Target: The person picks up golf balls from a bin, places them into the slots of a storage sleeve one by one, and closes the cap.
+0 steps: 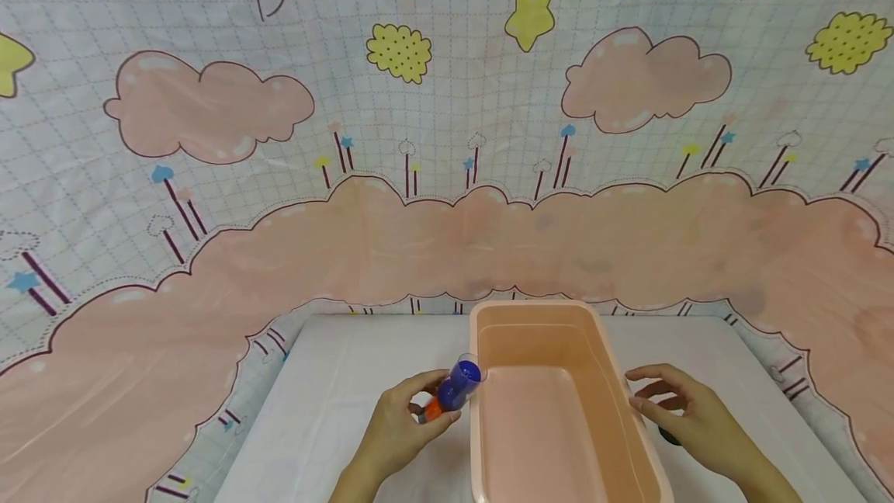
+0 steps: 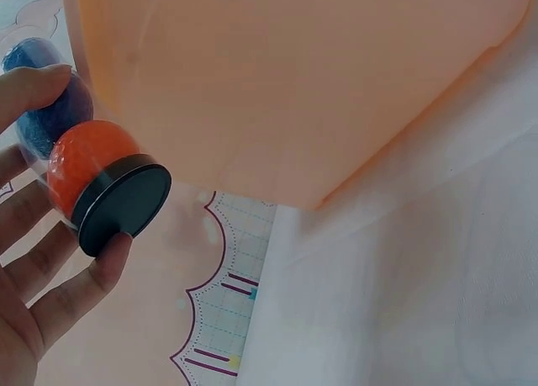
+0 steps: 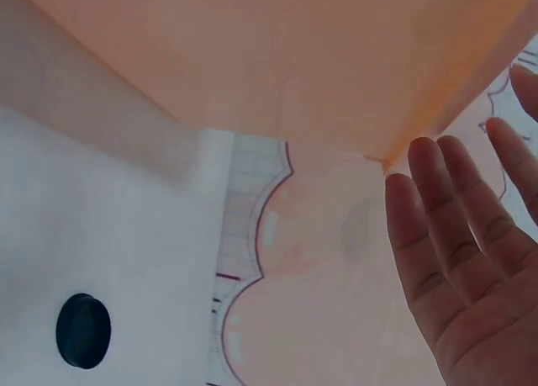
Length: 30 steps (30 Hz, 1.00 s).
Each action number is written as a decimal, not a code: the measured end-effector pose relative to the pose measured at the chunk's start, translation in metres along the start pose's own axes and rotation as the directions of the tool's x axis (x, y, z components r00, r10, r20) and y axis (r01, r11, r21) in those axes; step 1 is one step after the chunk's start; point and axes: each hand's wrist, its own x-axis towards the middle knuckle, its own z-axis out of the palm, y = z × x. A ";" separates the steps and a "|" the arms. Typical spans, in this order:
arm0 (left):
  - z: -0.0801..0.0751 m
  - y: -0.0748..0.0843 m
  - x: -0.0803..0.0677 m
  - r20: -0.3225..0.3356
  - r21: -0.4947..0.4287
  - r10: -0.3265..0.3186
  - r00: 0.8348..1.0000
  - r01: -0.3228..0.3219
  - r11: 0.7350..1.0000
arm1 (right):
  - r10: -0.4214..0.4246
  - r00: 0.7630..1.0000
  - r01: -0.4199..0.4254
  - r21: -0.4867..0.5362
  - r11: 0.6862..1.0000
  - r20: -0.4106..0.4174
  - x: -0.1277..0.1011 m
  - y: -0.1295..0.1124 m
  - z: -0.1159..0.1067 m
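Note:
My left hand grips a clear tube with its fingers and thumb round the sides, tilted at the left rim of a peach plastic basin. Inside the tube sit blue balls and an orange ball; its black end faces down. Beside the basin's right wall, my right hand holds nothing. Its fingers are relaxed, with the fingertips close to the rim. Partly hidden under that hand in the head view, a round black cap lies on the table.
The basin stands in the middle of a white table, its pink floor bare where it shows. Behind the table hangs a cloth printed with clouds and stars.

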 end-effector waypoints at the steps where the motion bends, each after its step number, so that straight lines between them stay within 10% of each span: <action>1: 0.000 0.000 0.000 -0.002 -0.003 0.002 1.000 -0.002 1.000 | -0.004 1.000 0.004 -0.002 1.000 -0.009 0.000 0.002 0.000; 13: -0.001 -0.002 0.003 -0.003 -0.018 0.000 1.000 0.000 1.000 | 0.157 0.981 -0.166 -0.079 0.983 -0.110 -0.010 0.038 0.009; 19: -0.001 -0.003 0.004 -0.005 -0.017 0.000 1.000 0.000 1.000 | 0.357 0.934 -0.353 -0.169 0.920 -0.007 -0.016 0.062 0.005; 30: -0.001 -0.003 0.004 -0.007 -0.009 0.002 1.000 -0.002 1.000 | 0.421 0.905 -0.388 -0.288 0.875 0.057 -0.020 0.089 0.005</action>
